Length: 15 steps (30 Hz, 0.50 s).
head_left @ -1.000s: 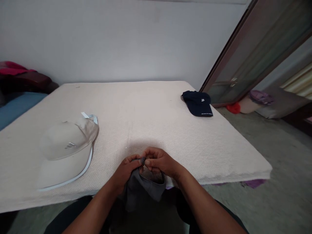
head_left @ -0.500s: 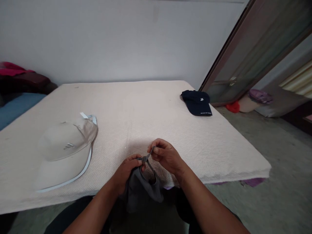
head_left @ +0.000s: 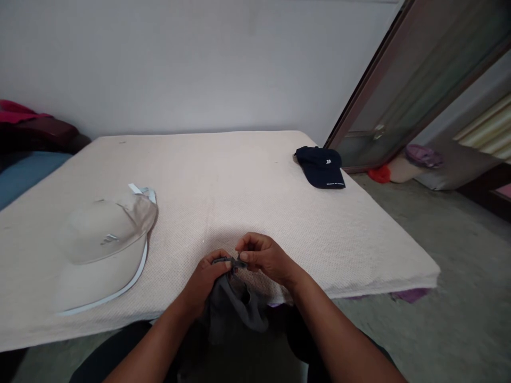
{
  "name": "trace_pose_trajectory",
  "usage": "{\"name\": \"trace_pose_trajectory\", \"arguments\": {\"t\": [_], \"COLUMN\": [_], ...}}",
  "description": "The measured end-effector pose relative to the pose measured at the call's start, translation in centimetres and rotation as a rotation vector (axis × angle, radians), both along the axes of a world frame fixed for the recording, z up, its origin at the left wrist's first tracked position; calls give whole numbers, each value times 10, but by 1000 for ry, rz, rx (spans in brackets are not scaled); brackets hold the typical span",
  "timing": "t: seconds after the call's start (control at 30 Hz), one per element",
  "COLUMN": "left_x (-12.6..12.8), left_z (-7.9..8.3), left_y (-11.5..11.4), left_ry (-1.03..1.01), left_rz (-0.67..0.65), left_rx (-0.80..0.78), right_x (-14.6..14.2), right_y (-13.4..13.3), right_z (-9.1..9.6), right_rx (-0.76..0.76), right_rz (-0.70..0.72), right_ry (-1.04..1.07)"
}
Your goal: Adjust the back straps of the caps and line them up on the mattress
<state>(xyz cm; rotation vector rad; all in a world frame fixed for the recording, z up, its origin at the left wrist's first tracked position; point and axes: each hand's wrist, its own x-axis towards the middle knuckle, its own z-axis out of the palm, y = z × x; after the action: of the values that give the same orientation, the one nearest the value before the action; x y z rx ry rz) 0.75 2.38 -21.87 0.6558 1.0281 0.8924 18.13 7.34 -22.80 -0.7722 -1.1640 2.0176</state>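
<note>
A dark grey cap (head_left: 235, 306) hangs at the near edge of the covered surface, in front of my knees. My left hand (head_left: 207, 276) is closed on the cap's back edge, thumb on top beside the strap's buckle. With thumb and forefinger my right hand (head_left: 265, 258) pinches the cap's adjusting strap (head_left: 239, 263) close to that buckle. The strap's exact path is too small to make out. To the left lies a beige cap (head_left: 107, 247) with a pale blue brim edge. A navy cap (head_left: 321, 166) with small white lettering rests at the far right.
The caps lie on a cream textured cover (head_left: 223, 181) against a white wall (head_left: 179, 64). At the left edge are a blue cloth (head_left: 30, 170) and a dark red item (head_left: 43, 133). A framed glass door (head_left: 383, 106) stands at the right, above grey floor (head_left: 399, 213).
My right hand has come down and left, nearer the buckle, and the strap stretched between the hands has shortened. My left hand keeps its hold. The view shifts slightly.
</note>
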Motion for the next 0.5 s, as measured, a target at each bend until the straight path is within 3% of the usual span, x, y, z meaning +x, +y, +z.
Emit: {"name": "trace_pose_trajectory", "arguments": {"t": [0.23,0.5], "left_x": [-1,-2], "left_z": [-6,-5], "left_y": [0,2], "left_ry": [172,370], "left_rz": [-44,-106], "left_rx": [118,200], "right_x": [-2,-2], "right_y": [0,0], "right_z": [3,3], "right_rx": [54,117], "right_rz": [52,64], "right_ry": [-162,-175]}}
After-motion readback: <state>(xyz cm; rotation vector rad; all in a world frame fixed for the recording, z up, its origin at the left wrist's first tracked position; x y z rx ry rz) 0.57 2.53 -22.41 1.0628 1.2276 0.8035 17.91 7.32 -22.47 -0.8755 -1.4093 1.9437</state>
